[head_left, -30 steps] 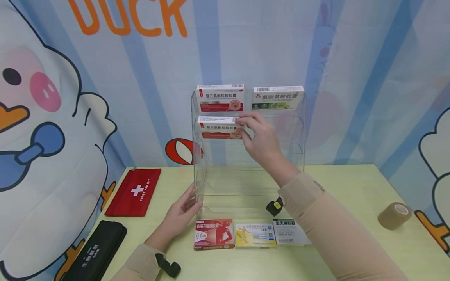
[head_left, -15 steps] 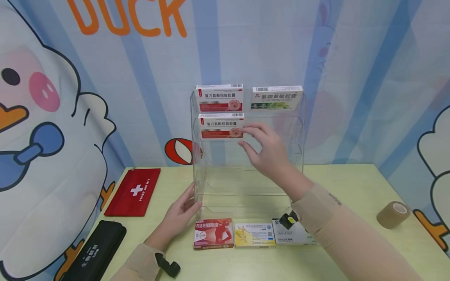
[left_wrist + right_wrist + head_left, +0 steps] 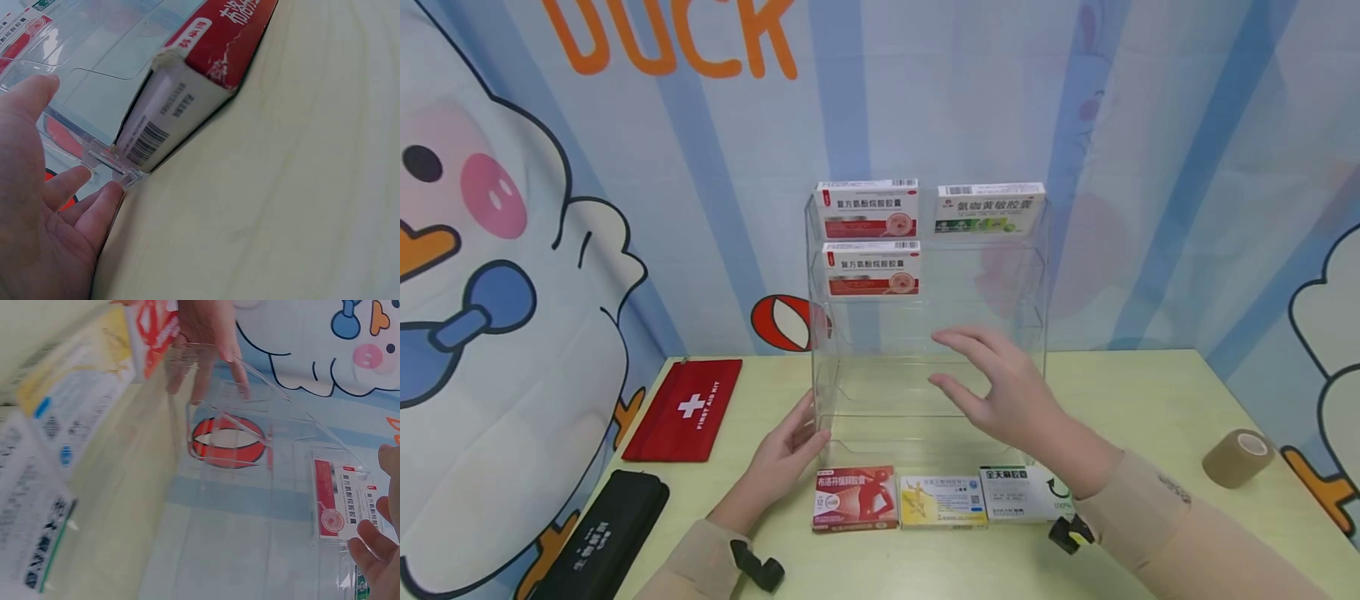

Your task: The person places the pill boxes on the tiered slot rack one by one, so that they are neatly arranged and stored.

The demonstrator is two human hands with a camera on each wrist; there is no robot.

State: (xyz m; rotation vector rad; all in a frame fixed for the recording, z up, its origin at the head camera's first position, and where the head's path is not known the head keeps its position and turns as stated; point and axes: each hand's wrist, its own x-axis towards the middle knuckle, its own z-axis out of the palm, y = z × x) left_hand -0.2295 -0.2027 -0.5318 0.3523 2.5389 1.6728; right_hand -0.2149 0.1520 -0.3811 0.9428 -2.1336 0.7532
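A clear plastic tiered display rack point(image 3: 880, 392) stands upright on the table. My left hand point(image 3: 786, 458) holds its lower left side, with the thumb point(image 3: 39, 94) toward the front and the other fingers at the side. In front of the rack's lower tiers, my right hand point(image 3: 1007, 387) hovers with thumb and fingers apart, holding nothing. A red-and-white medicine box point(image 3: 874, 271) sits in the second tier at left, below a matching medicine box point(image 3: 871, 212) in the top tier. At top right is a white-and-green medicine box point(image 3: 988, 210).
Before the rack lie a red medicine box point(image 3: 855, 500), a yellow-and-white box point(image 3: 943, 502) and a white box point(image 3: 1018, 496). On the left are a red first aid pouch point(image 3: 685, 412) and a black case point(image 3: 598, 533). A brown tape roll point(image 3: 1236, 458) stands at right.
My right hand has let go of the second-tier medicine box, which now stands straighter in its slot, and has moved down and to the right. The left hand has stayed on the rack.
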